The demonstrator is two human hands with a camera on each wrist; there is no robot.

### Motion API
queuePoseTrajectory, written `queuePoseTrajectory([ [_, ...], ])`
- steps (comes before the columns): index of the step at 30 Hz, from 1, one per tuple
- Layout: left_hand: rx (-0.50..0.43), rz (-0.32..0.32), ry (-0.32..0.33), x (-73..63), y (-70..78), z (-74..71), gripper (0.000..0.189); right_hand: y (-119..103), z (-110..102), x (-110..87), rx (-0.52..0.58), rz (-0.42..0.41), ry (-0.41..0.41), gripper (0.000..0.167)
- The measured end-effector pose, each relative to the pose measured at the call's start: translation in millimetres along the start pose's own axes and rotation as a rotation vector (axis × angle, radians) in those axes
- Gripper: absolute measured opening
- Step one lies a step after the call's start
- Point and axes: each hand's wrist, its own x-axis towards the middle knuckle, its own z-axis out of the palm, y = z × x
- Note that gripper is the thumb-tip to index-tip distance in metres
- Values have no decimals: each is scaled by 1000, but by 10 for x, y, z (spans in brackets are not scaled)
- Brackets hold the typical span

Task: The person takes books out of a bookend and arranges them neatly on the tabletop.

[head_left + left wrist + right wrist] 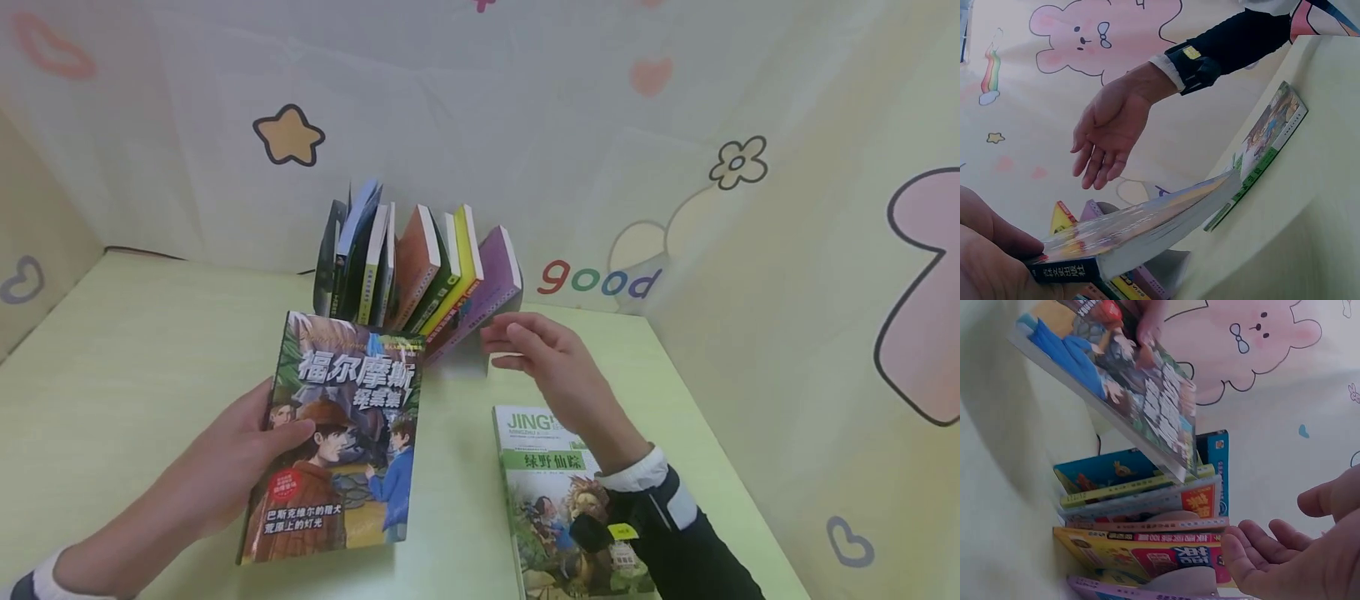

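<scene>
My left hand (pixel 232 467) grips a paperback book (pixel 345 442) by its left edge, thumb on the illustrated cover, holding it up over the table. In the left wrist view the dark spine (pixel 1063 272) of that book faces the camera. Past it, my right hand (pixel 558 375) hovers with fingers loosely bent and holds nothing, close to the right end of a row of upright books (pixel 420 267). The right wrist view has the right hand (pixel 1297 556) palm up beside that row. Below the right forearm, a green-and-white book (pixel 540 492) lies flat on the table.
The row leans, with a purple book (pixel 491 275) slanting most at its right end; a grey bookend (pixel 1191 581) shows among the books. A patterned cloth wall (pixel 480 125) rises behind the pale table (pixel 150 350) and on both sides.
</scene>
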Motion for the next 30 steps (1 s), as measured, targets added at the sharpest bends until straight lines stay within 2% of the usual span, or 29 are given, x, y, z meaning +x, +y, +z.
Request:
queuePoseTrajectory([
  [7,14,-44,56,-15,-102,-62,63,-53,-268,175,-66,-70,103,37],
  [11,3,-62,56,-33,-155,-90,62,-44,-357,271,-114,-109,162,38],
  [16,-14,-92,51,-49,-206,-97,62,20,-428,407,-195,-117,223,41],
  [23,-48,-130,20,-78,-309,-74,62,134,-485,570,-249,-65,198,47],
  [30,-133,-142,-18,-73,-426,-17,64,234,-487,684,-298,-84,168,54],
])
